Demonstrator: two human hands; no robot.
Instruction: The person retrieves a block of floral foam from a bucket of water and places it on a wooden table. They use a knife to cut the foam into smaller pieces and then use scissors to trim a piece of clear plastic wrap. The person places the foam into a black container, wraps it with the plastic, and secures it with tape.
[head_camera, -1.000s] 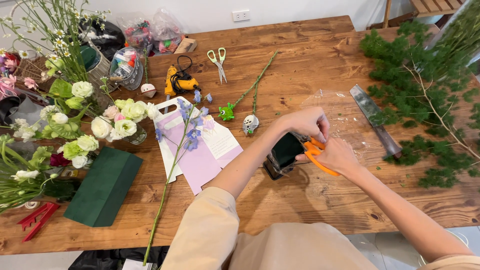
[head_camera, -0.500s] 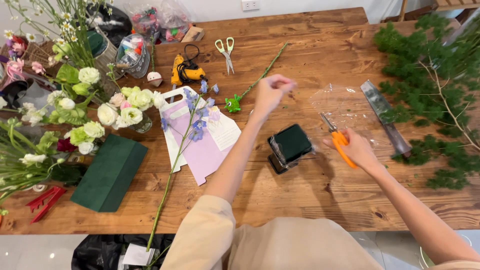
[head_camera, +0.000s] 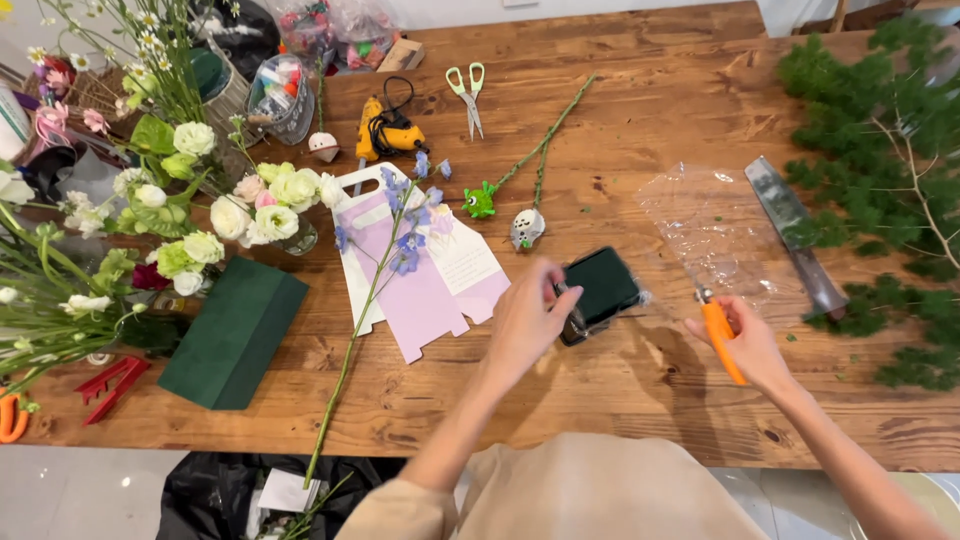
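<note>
Head view: R hand (head_camera: 752, 345) grips orange scissors (head_camera: 719, 336), tips up-left.

Bright even daylight — soft shadows, sharp, slight edge distortion.

Much of the scene sits out of sight or runs off frame

The left hand (head_camera: 527, 318) covers the near corner of the small dark block (head_camera: 598, 285); the right hand (head_camera: 752, 345) hides the orange tool's (head_camera: 719, 336) handles. The greenery (head_camera: 880, 190) and flower stems (head_camera: 60, 300) are cut by the side edges, and the table (head_camera: 640, 400) by the bottom one.
</note>
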